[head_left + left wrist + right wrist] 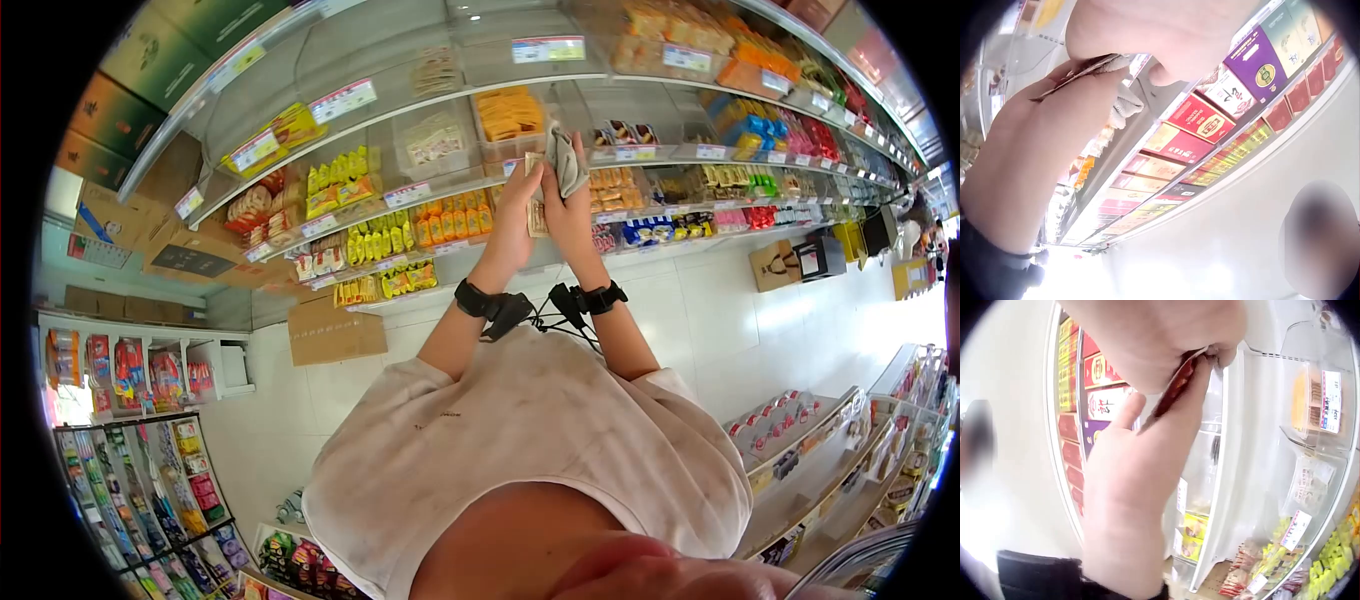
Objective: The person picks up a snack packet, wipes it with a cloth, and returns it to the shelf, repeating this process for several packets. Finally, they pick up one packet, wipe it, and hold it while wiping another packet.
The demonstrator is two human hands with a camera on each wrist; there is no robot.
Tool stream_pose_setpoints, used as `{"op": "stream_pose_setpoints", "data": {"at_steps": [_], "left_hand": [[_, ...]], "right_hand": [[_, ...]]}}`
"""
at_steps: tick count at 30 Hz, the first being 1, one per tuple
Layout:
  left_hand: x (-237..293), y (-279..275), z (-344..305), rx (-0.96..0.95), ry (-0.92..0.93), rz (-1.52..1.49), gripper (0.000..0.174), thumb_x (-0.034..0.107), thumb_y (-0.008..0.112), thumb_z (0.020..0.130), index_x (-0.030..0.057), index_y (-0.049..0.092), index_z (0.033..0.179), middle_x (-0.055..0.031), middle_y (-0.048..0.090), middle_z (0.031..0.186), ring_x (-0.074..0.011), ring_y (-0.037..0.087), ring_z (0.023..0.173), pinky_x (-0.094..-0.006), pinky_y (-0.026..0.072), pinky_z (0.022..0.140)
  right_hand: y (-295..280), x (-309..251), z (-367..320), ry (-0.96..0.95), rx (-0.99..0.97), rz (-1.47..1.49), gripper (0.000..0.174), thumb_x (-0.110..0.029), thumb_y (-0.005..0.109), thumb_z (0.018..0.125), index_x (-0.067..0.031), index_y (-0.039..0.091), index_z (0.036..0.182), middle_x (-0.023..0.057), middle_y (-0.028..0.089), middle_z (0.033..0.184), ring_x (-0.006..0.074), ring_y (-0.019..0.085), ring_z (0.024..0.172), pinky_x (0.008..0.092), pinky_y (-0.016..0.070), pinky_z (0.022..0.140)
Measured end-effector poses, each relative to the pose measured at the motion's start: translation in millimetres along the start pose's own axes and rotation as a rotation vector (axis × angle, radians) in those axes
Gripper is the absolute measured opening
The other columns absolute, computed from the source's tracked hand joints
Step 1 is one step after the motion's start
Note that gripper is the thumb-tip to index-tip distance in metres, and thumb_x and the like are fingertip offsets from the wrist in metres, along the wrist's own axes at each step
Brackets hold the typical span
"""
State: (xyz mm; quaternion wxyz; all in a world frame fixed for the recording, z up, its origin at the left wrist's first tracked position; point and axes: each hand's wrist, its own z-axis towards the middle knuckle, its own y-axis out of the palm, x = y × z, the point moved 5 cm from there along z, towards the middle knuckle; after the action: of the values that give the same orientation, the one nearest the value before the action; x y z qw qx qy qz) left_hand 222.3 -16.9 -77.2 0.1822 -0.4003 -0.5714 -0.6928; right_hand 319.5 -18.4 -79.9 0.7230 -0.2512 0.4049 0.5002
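Note:
In front of the shelves both hands are close together around a flat packet [535, 205] with a pale printed face. The left hand [510, 222] holds this packet between thumb and fingers; in the right wrist view, the packet [1177, 389] shows a dark red side. A crumpled grey cloth [568, 168] is gripped in the right hand [572, 228], up at its fingertips. From the left wrist view, the cloth [1126, 105] hangs beside the packet's edge. Parts of the packet are hidden behind the fingers.
Tiered shelves carry orange packets [508, 114], yellow snacks [380, 235] and price tags [548, 50]. Boxed goods [1200, 117] line another tier. A cardboard box [337, 333] stands on the floor at left. Low racks [815, 470] are behind at right. Black straps with cables sit on both wrists.

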Motion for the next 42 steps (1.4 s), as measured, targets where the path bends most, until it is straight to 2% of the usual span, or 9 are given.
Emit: {"op": "stream_pose_setpoints", "data": {"at_steps": [5, 11, 17, 20, 25, 30, 35, 39, 42], "left_hand": [[-18, 55, 0, 0.094, 0.168, 0.214, 0.038, 0.031, 0.056, 0.102, 0.0061, 0.059, 0.130, 0.0000, 0.061, 0.116, -0.0075, 0.056, 0.098, -0.0255, 0.0464, 0.082], [-41, 85, 3, 0.066, 0.273, 0.531, 0.033, 0.031, 0.054, 0.105, 0.0017, 0.068, 0.111, 0.0081, 0.049, 0.074, 0.0004, 0.039, 0.069, -0.0194, 0.0341, 0.060], [-53, 87, -1, 0.125, 0.313, 0.691, 0.031, 0.026, 0.054, 0.105, 0.0000, 0.066, 0.116, 0.0017, 0.059, 0.090, -0.0049, 0.050, 0.079, -0.0207, 0.0425, 0.069], [-61, 91, -5, 0.107, 0.411, 0.757, 0.030, 0.023, 0.055, 0.104, -0.0012, 0.065, 0.117, -0.0015, 0.061, 0.100, -0.0081, 0.055, 0.086, -0.0222, 0.0456, 0.078], [-69, 74, -11, 0.099, 0.097, 0.665, 0.031, 0.025, 0.055, 0.104, -0.0006, 0.064, 0.120, -0.0011, 0.062, 0.100, -0.0080, 0.056, 0.088, -0.0222, 0.0459, 0.080], [-52, 70, -31, 0.113, 0.150, 0.657, 0.035, 0.032, 0.055, 0.104, 0.0042, 0.064, 0.124, 0.0027, 0.062, 0.093, -0.0038, 0.055, 0.082, -0.0185, 0.0443, 0.069], [-34, 18, -55, 0.134, 0.063, 0.647, 0.046, 0.039, 0.052, 0.104, 0.0029, 0.056, 0.133, -0.0035, 0.066, 0.113, -0.0109, 0.061, 0.101, -0.0275, 0.0500, 0.084], [-1, -12, -77, 0.065, -0.228, -0.033, 0.054, 0.046, 0.050, 0.103, 0.0023, 0.052, 0.135, -0.0073, 0.064, 0.124, -0.0183, 0.061, 0.112, -0.0347, 0.0498, 0.093], [32, -44, -101, 0.222, -0.129, -0.078, 0.052, 0.048, 0.050, 0.103, 0.0055, 0.054, 0.134, -0.0081, 0.063, 0.126, -0.0201, 0.061, 0.111, -0.0344, 0.0492, 0.094]], "right_hand": [[-68, -27, 13, 0.019, -0.065, 0.021, 0.045, -0.008, 0.063, 0.095, 0.0065, 0.048, 0.136, 0.0175, 0.059, 0.130, 0.0217, 0.057, 0.118, 0.0311, 0.0430, 0.101], [-145, -13, 21, 0.214, -0.003, 0.041, 0.029, -0.018, 0.065, 0.097, 0.0017, 0.061, 0.118, 0.0062, 0.066, 0.106, 0.0131, 0.060, 0.094, 0.0296, 0.0495, 0.080], [-149, 2, -7, 0.644, -0.106, 0.663, 0.033, -0.018, 0.067, 0.097, -0.0015, 0.059, 0.124, 0.0033, 0.064, 0.113, 0.0099, 0.058, 0.100, 0.0266, 0.0484, 0.084], [-151, 2, -8, 0.606, -0.055, 0.645, 0.030, -0.016, 0.070, 0.094, -0.0038, 0.060, 0.120, 0.0033, 0.064, 0.114, 0.0114, 0.060, 0.103, 0.0271, 0.0496, 0.087], [-156, -2, -15, 0.657, 0.013, 0.620, 0.030, -0.020, 0.073, 0.092, -0.0055, 0.061, 0.116, 0.0030, 0.064, 0.107, 0.0110, 0.063, 0.095, 0.0267, 0.0517, 0.081], [-140, 1, -30, 0.512, -0.157, 0.345, 0.028, -0.021, 0.074, 0.091, -0.0049, 0.062, 0.111, 0.0003, 0.064, 0.099, 0.0092, 0.060, 0.085, 0.0252, 0.0505, 0.074], [-106, -37, -24, 0.183, -0.039, 0.038, 0.030, -0.015, 0.072, 0.091, 0.0000, 0.061, 0.115, 0.0065, 0.067, 0.100, 0.0113, 0.061, 0.087, 0.0279, 0.0521, 0.076], [-39, -69, -50, -0.175, -0.431, -0.117, 0.045, 0.003, 0.065, 0.083, -0.0006, 0.058, 0.127, 0.0185, 0.063, 0.121, 0.0287, 0.063, 0.110, 0.0359, 0.0484, 0.095], [22, -94, -91, -0.249, -0.626, -0.199, 0.055, 0.006, 0.064, 0.078, -0.0005, 0.055, 0.133, 0.0208, 0.057, 0.130, 0.0349, 0.057, 0.121, 0.0376, 0.0426, 0.104]]}}
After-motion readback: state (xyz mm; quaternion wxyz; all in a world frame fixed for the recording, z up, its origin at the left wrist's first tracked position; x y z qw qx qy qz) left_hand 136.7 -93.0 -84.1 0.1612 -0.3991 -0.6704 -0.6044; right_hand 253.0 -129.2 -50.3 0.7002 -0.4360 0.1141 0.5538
